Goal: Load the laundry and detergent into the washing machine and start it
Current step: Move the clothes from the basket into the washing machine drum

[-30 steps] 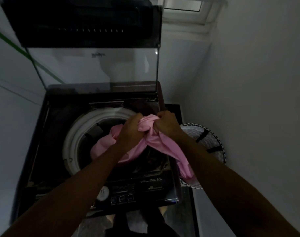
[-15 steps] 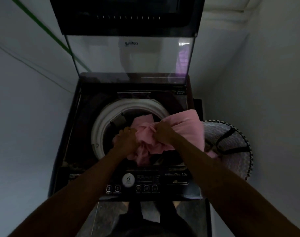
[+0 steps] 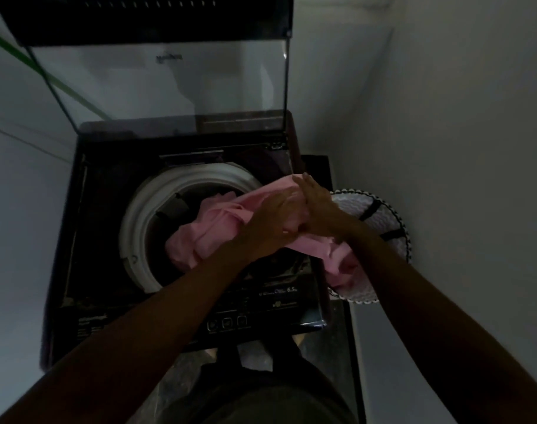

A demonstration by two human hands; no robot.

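Note:
A pink cloth [image 3: 212, 221] is draped from the drum of the top-loading washing machine [image 3: 132, 228] across its right edge, and one end hangs into the laundry basket [image 3: 380, 215]. My left hand [image 3: 270, 215] lies over the bunched middle of the cloth and holds it. My right hand [image 3: 316, 203] presses against the cloth from the right with its fingers straight, pointing away from me. The two hands touch above the drum's right rim. The glass lid [image 3: 157, 81] stands open at the back. No detergent is in view.
The control panel [image 3: 227, 322] with its buttons runs along the machine's front edge, partly under my left forearm. White walls close in on the left and right. The basket stands in the narrow gap between the machine and the right wall.
Both hands have moved right with the cloth, toward the drum's right rim. More of the cloth now lies in the drum. My right hand's fingers have straightened.

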